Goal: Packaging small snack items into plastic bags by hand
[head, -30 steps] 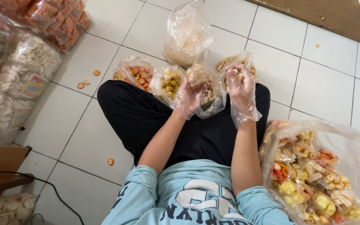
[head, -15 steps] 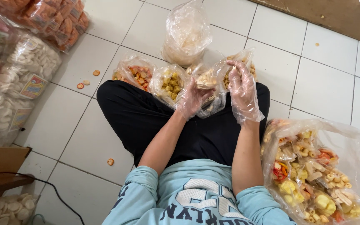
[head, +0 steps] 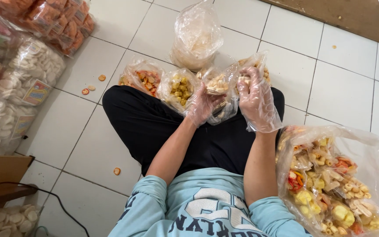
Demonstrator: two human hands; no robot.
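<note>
A small clear bag of pale crackers (head: 218,83) sits just above the middle of the frame, held up by the gloved left hand (head: 201,104), whose fingers close around it from below. The gloved right hand (head: 254,97) sits just beside it, fingers curled into the rightmost open bag of snacks (head: 259,63). Open bags of yellow (head: 178,87) and orange snacks (head: 144,78) line the tiled floor (head: 330,87) to the left; a big sack of mixed packets (head: 334,184) fills the lower right.

White tiled floor in even daylight

The floor (head: 330,87) is laid with large white square tiles and grey grout lines, scattered with a few orange crumbs (head: 116,170). A brown mat (head: 352,17) lies along the top right edge. At lower left, a brown wooden board (head: 1,175) sits with a black cable (head: 62,208) trailing across the tiles.
</note>
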